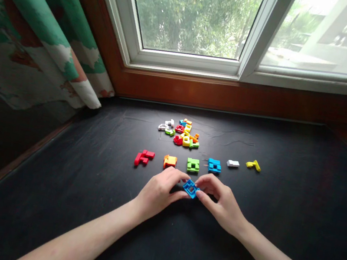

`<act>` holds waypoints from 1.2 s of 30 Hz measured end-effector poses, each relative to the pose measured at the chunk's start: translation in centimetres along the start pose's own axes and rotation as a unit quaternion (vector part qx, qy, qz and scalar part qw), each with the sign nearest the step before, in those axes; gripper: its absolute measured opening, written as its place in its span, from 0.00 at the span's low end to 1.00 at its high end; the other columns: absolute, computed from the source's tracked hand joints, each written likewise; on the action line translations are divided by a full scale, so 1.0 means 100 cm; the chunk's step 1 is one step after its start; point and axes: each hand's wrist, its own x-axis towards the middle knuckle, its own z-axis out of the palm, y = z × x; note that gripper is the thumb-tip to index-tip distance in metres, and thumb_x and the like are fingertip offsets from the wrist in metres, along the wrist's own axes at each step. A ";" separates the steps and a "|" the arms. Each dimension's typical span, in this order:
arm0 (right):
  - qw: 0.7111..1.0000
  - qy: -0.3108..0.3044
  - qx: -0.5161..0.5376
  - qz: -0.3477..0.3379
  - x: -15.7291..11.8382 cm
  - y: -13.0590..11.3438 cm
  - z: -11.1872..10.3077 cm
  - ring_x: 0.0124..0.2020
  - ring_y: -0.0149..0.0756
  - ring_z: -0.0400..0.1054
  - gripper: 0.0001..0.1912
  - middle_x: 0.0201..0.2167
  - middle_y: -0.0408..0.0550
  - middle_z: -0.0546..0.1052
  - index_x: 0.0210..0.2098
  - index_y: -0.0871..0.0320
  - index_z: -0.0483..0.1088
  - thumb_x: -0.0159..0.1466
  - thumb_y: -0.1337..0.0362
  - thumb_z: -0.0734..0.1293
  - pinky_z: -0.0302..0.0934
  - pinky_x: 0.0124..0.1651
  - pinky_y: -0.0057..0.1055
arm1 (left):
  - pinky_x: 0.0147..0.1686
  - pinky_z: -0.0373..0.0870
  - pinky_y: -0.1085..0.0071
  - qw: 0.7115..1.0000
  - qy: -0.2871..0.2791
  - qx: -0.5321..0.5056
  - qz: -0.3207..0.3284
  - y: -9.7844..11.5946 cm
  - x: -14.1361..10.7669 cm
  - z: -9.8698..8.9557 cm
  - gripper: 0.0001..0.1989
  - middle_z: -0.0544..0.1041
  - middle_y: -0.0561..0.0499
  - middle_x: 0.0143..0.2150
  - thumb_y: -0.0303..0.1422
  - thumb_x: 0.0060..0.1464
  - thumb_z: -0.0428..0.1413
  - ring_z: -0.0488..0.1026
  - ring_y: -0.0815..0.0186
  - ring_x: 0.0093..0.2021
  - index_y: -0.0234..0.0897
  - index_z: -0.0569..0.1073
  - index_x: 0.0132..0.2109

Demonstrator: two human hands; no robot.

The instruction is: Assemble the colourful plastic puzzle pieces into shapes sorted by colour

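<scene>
Fingers (182, 176) of both hands are closed on one small item: the left hand (158, 188) pinches the held blue piece (187, 189) between thumb and forefinger at its left side, and the right hand (223, 204) pinches it at its right side. Position of the held blue piece: just below the center of the frame, tilted, its openwork face visible.

Surroundings, in descending size. Black worktop (104, 233): spans most of the lower frame, some creases and scuffs toward the far side. Window (184, 63): white frame, upper center to upper right, foliage visible through the left pane. Curtain (57, 50): green and white with brown patches, upper left, its lower end near the far left corner of the worktop. Wooden sill (180, 89): reddish brown, between window and worktop.

Loose pile (186, 140): center of the frame, below the window; red, yellow, orange, green, blue and white plastic pieces, several in contact.

Row between pile and hands, pieces set apart from one another. Red pieces (144, 157), leftmost, grouped together. Blue block (214, 166), right of center. Orange block (170, 161) and green block (193, 165), between those two. Yellow piece (254, 164), rightmost, branched outline. White piece (233, 163), between blue block and yellow piece.
</scene>
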 end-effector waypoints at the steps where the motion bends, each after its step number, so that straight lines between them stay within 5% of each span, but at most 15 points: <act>1: 1.000 0.001 -0.004 -0.001 0.000 -0.001 0.000 0.37 0.35 0.73 0.06 0.37 0.45 0.76 0.42 0.54 0.68 0.67 0.60 0.66 0.68 0.41 0.30 | 0.42 0.77 0.66 1.000 0.001 0.000 0.002 0.000 0.000 0.000 0.12 0.78 0.47 0.41 0.35 0.59 0.61 0.77 0.61 0.41 0.36 0.71 0.48; 36: 1.000 0.016 -0.010 -0.022 0.000 0.002 0.000 0.39 0.36 0.72 0.06 0.39 0.46 0.73 0.44 0.54 0.67 0.69 0.63 0.62 0.68 0.43 0.30 | 0.43 0.77 0.65 0.999 0.010 -0.027 0.043 0.003 0.002 -0.003 0.11 0.80 0.46 0.41 0.35 0.60 0.60 0.77 0.61 0.42 0.36 0.73 0.47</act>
